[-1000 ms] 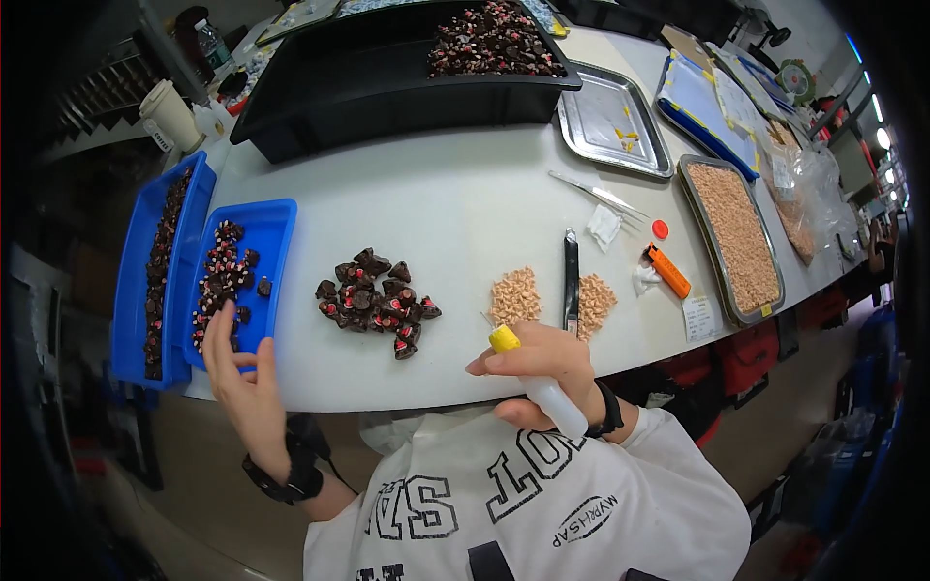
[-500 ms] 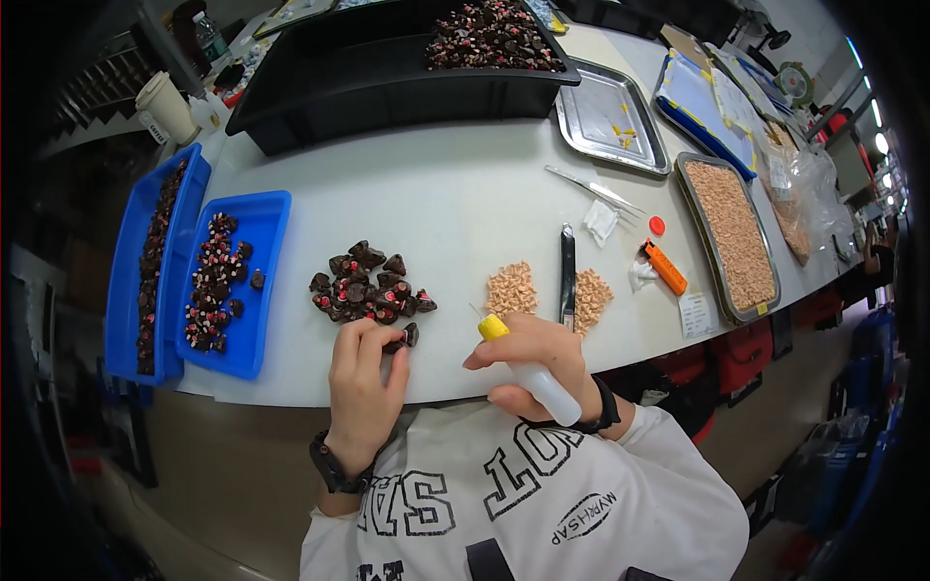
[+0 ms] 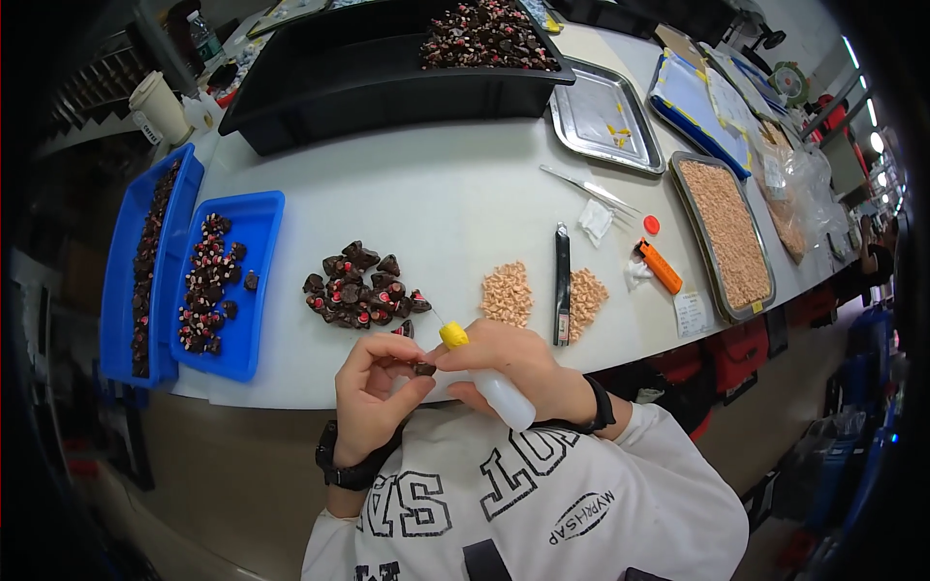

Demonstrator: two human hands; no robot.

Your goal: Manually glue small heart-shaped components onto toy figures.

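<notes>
Both hands are together here, low over the near edge of the surface (image 3: 455, 198). The left hand (image 3: 373, 405) has its fingers curled and thumb brought across, pinching one small dark piece (image 3: 424, 369) at the tips; it's a partly closed grip, not a fist. And the right hand (image 3: 535, 370) is wrapped around a whitish squeeze bottle (image 3: 506, 399), its yellow cap (image 3: 453, 335) up, the thin needle (image 3: 438, 318) slanting up and leftward. The right fingertips are right beside that dark piece; whether they touch it, I can't tell.

So the piece sits between the two hands, while the bottle leans across the right palm. Just beyond the left hand's fingers lies the heap of dark pieces (image 3: 356, 289), pink-red spots showing. Beyond the right hand, there's a pale crumbly pile (image 3: 507, 293), then a black-handled tool (image 3: 562, 281) standing lengthwise, with a second pale pile (image 3: 587, 304) just beside it. Over left, well apart from the hands, the smaller blue tray (image 3: 260, 290) carries more dark pieces.
</notes>
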